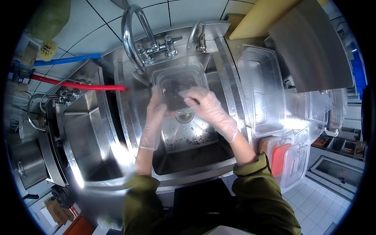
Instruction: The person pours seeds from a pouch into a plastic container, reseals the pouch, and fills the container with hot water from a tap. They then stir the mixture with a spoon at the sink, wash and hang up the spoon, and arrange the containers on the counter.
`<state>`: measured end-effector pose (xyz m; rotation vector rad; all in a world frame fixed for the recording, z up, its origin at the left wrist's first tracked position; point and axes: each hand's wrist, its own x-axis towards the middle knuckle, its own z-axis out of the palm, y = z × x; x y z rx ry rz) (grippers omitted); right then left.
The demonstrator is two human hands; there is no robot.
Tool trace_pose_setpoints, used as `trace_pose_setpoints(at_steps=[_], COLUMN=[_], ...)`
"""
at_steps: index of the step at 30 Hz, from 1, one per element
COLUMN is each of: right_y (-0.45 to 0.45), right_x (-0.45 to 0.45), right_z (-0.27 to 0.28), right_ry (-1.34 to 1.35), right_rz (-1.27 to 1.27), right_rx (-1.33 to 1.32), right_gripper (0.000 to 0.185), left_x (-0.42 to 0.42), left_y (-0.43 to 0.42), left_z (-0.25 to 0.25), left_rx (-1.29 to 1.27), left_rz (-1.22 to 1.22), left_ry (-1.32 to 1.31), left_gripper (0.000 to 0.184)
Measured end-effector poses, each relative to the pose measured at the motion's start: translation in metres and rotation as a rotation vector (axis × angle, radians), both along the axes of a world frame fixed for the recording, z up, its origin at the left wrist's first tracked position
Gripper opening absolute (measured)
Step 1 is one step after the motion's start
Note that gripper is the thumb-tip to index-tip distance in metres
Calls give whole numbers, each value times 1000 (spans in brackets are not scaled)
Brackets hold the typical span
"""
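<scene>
Over the steel sink basin (pixel 184 156), a clear plastic food container (pixel 178 76) is held tilted beneath a thin spout (pixel 190 39). My left hand (pixel 156 107), in a clear disposable glove, grips the container's near left side. My right hand (pixel 205 102), gloved the same way, is closed with curled fingers at the container's open side. What those fingers hold, if anything, is too blurred to make out. Below the container sits the drain (pixel 185 116), and dark bits of debris are scattered on the basin floor.
A large curved faucet (pixel 137 27) rises at the back left. Clear plastic tubs (pixel 266 94) stand on the right counter, with a red block (pixel 281 158) among lids nearer me. A second basin (pixel 88 137) lies left, with a red-handled tool (pixel 90 85) reaching over it.
</scene>
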<state>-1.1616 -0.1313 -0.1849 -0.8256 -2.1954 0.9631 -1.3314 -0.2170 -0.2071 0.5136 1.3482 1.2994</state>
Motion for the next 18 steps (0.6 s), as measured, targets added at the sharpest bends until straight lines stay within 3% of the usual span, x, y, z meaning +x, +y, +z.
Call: trace_pose_setpoints(at_steps=[3,7,11,14,18], right_y=[-7,9,24,13,0], right_x=[0,20,26,8,-4], right_z=[2,3,10,-1,3], right_ry=[7,-34,-11,20,-4], right_rz=[71,-93,-389,-244,72], right_rx=[-152,-446,-385,-5,22], right_gripper=[15,23,18,8,13], left_x=[1,2,3,2,5], left_y=[2,0,0,1,5], left_z=[2,14,8,0,2], left_rx=[34,-29,48,27,28], left_rz=[-21,-41,-3,-19,-1], left_ry=[-38,-37,-25,-16,-25], left_gripper=[77,76,77,77,77])
